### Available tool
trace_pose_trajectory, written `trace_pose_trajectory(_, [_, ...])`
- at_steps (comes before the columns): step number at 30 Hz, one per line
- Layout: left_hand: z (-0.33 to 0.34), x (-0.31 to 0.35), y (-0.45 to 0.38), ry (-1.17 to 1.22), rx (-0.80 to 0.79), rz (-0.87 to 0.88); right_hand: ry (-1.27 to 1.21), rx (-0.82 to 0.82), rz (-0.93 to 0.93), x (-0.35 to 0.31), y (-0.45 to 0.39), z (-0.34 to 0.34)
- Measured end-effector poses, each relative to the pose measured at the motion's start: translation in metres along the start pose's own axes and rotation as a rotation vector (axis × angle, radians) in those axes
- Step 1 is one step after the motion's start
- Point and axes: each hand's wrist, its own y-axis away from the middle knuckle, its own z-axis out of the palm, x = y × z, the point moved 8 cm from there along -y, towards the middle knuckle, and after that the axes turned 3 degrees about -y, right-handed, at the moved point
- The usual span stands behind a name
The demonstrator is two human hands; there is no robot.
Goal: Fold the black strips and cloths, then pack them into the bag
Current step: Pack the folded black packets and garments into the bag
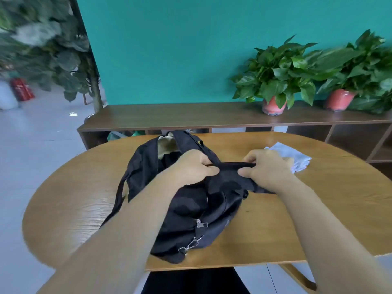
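Head: 2 hands pinch black strip (230, 165).

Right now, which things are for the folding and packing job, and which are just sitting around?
For the job: black strip pinched by left hand and right hand; black bag; pale cloth on the table.

Just sitting around: two potted plants on the wooden shelf.

Soft, even daylight fills the scene, casting only faint shadows on the wooden table (275, 219). Motion blur smears the leafy tree (42, 39) at the left and the potted plants (318, 71) at the right. Wide-angle distortion bends the table rim and stretches the forearms at the bottom.
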Motion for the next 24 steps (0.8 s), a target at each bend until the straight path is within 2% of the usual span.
trace_pose_trajectory(4, [-0.047,-0.064,0.003,0.062,0.058,-0.13,0.045,-0.067,-0.061,-0.06,-0.025,0.048])
trace_pose_trajectory(7, [-0.057,-0.102,-0.001,0.049,0.102,-0.206,0.02,-0.076,-0.067,-0.083,-0.039,0.079])
trace_pose_trajectory(10, [-0.051,-0.13,-0.011,-0.094,0.131,-0.242,0.051,-0.131,-0.062,-0.086,-0.047,0.108])
trace_pose_trajectory(13, [-0.046,-0.14,-0.015,-0.235,0.166,-0.268,0.077,-0.17,-0.098,-0.082,-0.051,0.125])
trace_pose_trajectory(18, [-0.028,-0.165,-0.018,-0.28,0.08,-0.311,0.167,-0.181,-0.185,-0.078,-0.044,0.138])
trace_pose_trajectory(24, [-0.035,-0.151,-0.01,-0.35,0.192,-0.234,0.266,-0.056,-0.245,-0.076,-0.041,0.136])
